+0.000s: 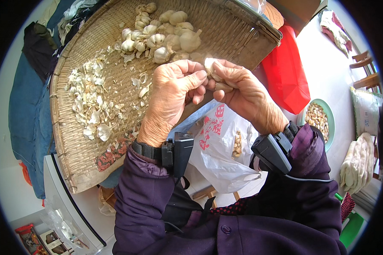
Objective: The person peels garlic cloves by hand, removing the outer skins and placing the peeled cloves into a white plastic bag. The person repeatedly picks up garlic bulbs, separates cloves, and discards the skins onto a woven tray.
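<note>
My right hand (239,86) holds garlic cloves (212,67) between thumb and fingers, with another piece of garlic against its lower fingers. Close at its side, my left hand (178,83) has thumb and fingertips pinched together by the cloves; whether something small is between them is hidden. Both hands are over the near edge of a woven wicker tray (115,35). Whole garlic bulbs (156,40) are heaped on it beyond the hands, and papery garlic skins (89,86) lie scattered on its left part. Below the hands, a white plastic bag (210,159) holds some cloves (237,145).
A red bag (285,70) hangs or stands right of the tray. Beyond it, a light green basin (330,127) full of cloves rests on the floor. Blue cloth (28,118) lies to the left, above a white cabinet or appliance (79,204). Wooden chair parts (367,79) show at far right.
</note>
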Demonstrator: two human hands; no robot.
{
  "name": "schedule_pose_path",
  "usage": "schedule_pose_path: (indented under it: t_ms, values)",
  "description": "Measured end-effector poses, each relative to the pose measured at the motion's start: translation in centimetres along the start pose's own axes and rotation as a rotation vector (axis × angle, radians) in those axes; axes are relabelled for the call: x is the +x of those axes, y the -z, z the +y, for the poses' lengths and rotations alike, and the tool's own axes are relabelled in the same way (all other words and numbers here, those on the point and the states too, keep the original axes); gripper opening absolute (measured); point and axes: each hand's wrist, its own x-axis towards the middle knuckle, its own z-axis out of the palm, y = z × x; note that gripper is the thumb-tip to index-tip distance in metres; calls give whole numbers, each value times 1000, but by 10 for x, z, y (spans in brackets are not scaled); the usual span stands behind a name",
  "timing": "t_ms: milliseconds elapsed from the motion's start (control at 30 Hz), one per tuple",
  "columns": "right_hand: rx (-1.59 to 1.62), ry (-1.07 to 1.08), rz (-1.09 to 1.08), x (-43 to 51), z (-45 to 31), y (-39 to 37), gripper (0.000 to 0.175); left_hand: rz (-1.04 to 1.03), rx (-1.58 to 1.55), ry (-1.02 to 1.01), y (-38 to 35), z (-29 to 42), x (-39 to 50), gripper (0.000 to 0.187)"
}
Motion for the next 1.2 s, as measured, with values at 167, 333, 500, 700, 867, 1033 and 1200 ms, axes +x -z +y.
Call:
schedule_pose_path:
  t_ms: [167, 333, 500, 700, 867, 1033, 1200]
  values:
    - [-126, -22, 34, -4, -4, -1, 16, 46, 316, -98, -10, 2, -5, 10]
    - [-71, 3, 39, -3, -1, -2, 18, 81, 286, -154, -15, 1, -6, 9]
    - [130, -49, 31, -3, 0, -3, 21, 101, 14, -176, -9, 4, -4, 11]
    - [377, -104, -173, -1, 0, 2, 29, 147, 29, -178, -3, 4, -1, 11]
    - [458, -126, -280, -1, 1, 4, 31, 178, 120, -156, -1, 2, 0, 12]
    - [442, -122, -212, -5, -1, 0, 32, 194, 198, -181, -2, -3, 5, 12]
    - [393, -69, -167, -8, -6, -3, 27, 334, 566, -305, 5, -18, 20, 12]
